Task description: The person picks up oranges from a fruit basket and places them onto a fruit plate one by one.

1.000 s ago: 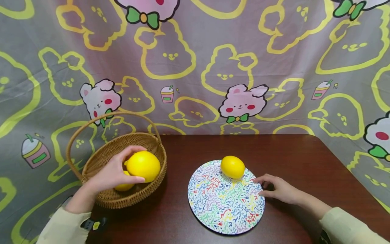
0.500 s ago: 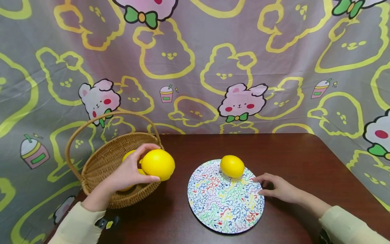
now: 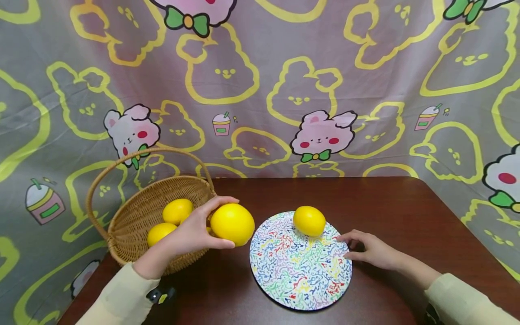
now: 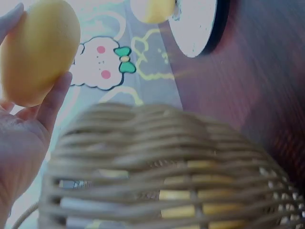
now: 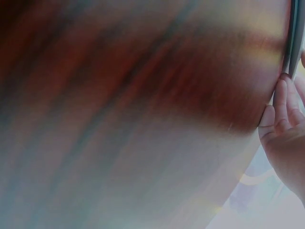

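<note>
Between wicker basket point(image 3: 136, 216) and squiggle-patterned round plate point(image 3: 300, 271), head view: your left hand point(image 3: 197, 232) grips a lemon point(image 3: 233, 224), thumb and fingers round it. At least two other lemons point(image 3: 178, 211) sit in the basket. Your right hand point(image 3: 373, 250) has relaxed fingers touching the plate's right rim; another lemon point(image 3: 309, 220) rests near its far edge. Left wrist: you've got the gripped lemon up beyond the blurred basket weave. Right wrist: your fingertips meet the plate's dark edge, beside blurred brown tabletop point(image 5: 143, 143).
</note>
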The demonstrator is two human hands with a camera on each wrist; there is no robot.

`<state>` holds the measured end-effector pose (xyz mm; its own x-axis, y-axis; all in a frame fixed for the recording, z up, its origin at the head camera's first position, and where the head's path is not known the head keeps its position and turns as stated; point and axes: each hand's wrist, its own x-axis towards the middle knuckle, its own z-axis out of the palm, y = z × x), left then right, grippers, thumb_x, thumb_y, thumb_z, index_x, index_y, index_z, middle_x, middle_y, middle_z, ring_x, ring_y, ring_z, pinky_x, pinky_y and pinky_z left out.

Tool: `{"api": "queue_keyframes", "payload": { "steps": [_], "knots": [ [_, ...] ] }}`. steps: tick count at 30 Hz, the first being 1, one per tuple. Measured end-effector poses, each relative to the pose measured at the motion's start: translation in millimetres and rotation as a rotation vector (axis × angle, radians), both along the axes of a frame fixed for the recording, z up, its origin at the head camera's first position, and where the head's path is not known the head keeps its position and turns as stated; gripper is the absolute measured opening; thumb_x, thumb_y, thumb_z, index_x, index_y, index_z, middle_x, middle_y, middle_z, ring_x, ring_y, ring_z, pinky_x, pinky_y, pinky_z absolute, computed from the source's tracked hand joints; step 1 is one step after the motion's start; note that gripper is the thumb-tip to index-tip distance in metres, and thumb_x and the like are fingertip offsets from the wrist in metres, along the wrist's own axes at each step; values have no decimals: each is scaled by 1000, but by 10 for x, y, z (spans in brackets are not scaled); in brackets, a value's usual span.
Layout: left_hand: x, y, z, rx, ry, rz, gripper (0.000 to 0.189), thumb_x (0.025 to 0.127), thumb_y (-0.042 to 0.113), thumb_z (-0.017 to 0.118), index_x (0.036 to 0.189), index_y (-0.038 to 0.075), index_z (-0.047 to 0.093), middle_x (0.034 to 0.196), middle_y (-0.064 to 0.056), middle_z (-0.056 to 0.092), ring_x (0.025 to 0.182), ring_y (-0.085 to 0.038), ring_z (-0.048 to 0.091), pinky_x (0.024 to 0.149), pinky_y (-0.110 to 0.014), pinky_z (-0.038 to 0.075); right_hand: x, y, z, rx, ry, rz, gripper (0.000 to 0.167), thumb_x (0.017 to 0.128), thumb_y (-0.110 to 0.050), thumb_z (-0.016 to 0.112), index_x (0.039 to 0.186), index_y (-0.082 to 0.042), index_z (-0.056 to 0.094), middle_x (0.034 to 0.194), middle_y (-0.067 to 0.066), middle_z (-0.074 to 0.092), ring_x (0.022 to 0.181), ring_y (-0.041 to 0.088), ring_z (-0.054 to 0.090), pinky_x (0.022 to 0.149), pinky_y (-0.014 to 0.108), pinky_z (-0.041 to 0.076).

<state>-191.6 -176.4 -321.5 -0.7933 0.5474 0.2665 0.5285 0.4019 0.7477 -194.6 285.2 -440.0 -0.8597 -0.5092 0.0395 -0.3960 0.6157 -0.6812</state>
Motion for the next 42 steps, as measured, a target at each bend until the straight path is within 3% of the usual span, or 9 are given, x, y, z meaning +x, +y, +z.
{"api": "queue_keyframes", "payload": {
  "steps": [3,14,23,42],
  "knots": [
    [-27,74,-34,3,24,-22,81,66,25,91,135,26,47,127,6,51,103,-21,55,85,-44,49,-2,1,-7,-2,7,4,42,87,-26,74,124,-9,62,101,-3,59,85,13,55,74,26,49],
    [-116,353,-147,43,-33,-46,80,68,22,90,134,22,45,126,5,52,103,-21,55,84,-42,50,7,4,-25,-10,7,8,43,87,-26,74,124,-9,62,102,-3,59,85,12,54,74,25,49],
    [-149,521,-248,-5,-17,-65,79,71,24,89,134,19,42,124,2,54,100,-20,56,84,-39,50,5,3,-24,-6,2,3,43,87,-26,73,125,-9,61,103,-3,59,85,12,54,74,25,49],
    [-124,830,-623,47,-103,-5,80,71,21,88,135,18,40,123,-1,53,102,-20,55,87,-40,48,4,-5,-10,-7,-10,2,42,88,-25,73,125,-10,61,103,-3,59,86,13,54,75,26,50]
  ]
}}
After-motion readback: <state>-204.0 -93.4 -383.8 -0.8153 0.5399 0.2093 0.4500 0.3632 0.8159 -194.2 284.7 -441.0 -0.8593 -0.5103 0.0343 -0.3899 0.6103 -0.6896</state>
